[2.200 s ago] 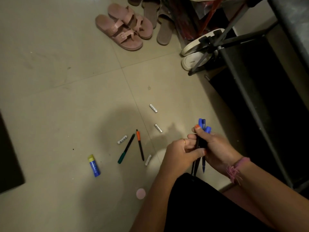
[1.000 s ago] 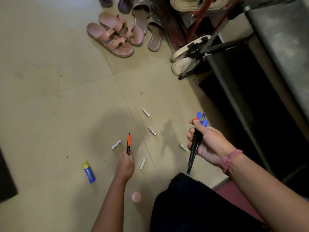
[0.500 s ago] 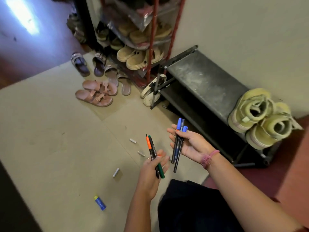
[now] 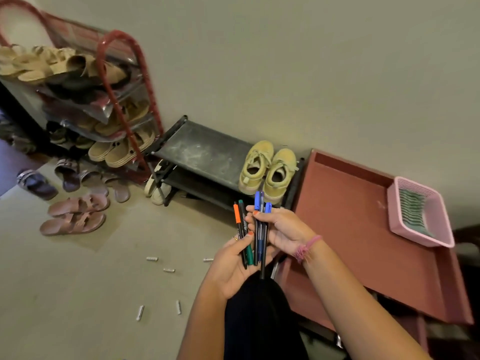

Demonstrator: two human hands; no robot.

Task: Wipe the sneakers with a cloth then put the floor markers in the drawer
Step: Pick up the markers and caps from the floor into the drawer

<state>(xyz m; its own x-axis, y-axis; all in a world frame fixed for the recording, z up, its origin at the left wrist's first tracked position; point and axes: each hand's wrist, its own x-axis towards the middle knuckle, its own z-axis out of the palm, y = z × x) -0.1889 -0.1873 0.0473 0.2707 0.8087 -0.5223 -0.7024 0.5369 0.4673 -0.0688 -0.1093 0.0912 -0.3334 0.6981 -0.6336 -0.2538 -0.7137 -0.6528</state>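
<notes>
The markers are being held up in front of the body, so the second part of the task is judged to be under way. Whether the sneakers [image 4: 267, 171] have been wiped cannot be told; they are sitting side by side on the low black rack [image 4: 202, 152] by the wall, and no cloth is being shown. The drawer is judged to be the reddish tray [image 4: 363, 242] standing open on the right, with a pink basket [image 4: 420, 211] resting in its far corner. No marker is seen lying in it, so the putting away is not yet done.

Two markers, one orange-capped [image 4: 236, 216] and one green-capped [image 4: 244, 229], are being pinched by the left hand [image 4: 231, 266], thumb pressed over the barrels and fingers curled behind. A bunch of blue-capped markers [image 4: 260, 224] is being gripped by the right hand [image 4: 283, 229], fingers wrapped round it. All are being held upright, caps upward, the two lots just beside each other. The barrels are slim and dark, the caps bright.

Small white cylinders [image 4: 152, 259] are lying scattered on the floor [image 4: 78, 281].
</notes>
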